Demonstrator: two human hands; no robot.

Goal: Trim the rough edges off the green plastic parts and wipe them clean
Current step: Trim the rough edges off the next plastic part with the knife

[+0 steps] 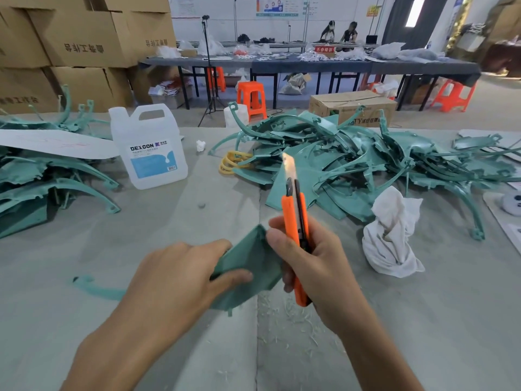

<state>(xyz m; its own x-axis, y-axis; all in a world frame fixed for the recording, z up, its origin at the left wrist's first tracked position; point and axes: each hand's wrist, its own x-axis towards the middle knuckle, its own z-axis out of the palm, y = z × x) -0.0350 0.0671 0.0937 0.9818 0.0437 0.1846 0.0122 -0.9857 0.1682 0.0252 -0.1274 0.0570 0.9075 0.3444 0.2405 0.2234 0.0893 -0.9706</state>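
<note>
Trimming is judged under way: one green part is held above the table by the left hand, the orange knife is gripped blade-up by the right hand, shavings are scattered beneath, and a heap is left waiting.

even indoor light, glaring knife blade, bowed wide-angle edges.

We see one teal green part, a curved panel with a thin arm trailing left, in the grip of the left hand. The orange knife stands blade-up, blade extended, in the right hand. On the table, further green parts form a right heap and a left heap; a crumpled white cloth touches the right one.
</note>
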